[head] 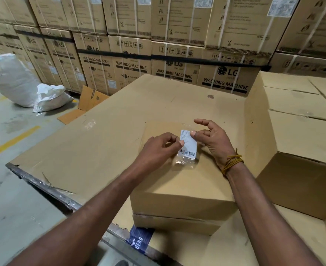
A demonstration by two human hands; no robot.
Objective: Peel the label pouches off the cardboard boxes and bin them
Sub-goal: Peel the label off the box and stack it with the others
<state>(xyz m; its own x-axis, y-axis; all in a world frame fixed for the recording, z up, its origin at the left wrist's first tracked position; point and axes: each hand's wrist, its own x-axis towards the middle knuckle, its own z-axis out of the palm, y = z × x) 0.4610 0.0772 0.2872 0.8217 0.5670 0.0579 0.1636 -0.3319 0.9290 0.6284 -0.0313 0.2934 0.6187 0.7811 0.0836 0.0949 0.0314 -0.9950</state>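
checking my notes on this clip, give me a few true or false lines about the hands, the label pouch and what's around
1. Both hands pinch the clear plastic label pouch. True: left hand, right hand.
2. The pouch holds a white slip with a barcode. True.
3. The pouch is over a red plastic crate. False: it is over a small brown cardboard box.
4. A yellow thread band circles the left wrist. False: the right wrist.
5. White woven sacks lie on the floor at left. True.

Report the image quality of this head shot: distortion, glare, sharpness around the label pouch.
Head view: wide-angle bending curves the stacked washing machine boxes at the edges; the label pouch shows glare on its clear plastic, barcode visible, print unreadable; both hands, left and right, look sharp; soft, even light.
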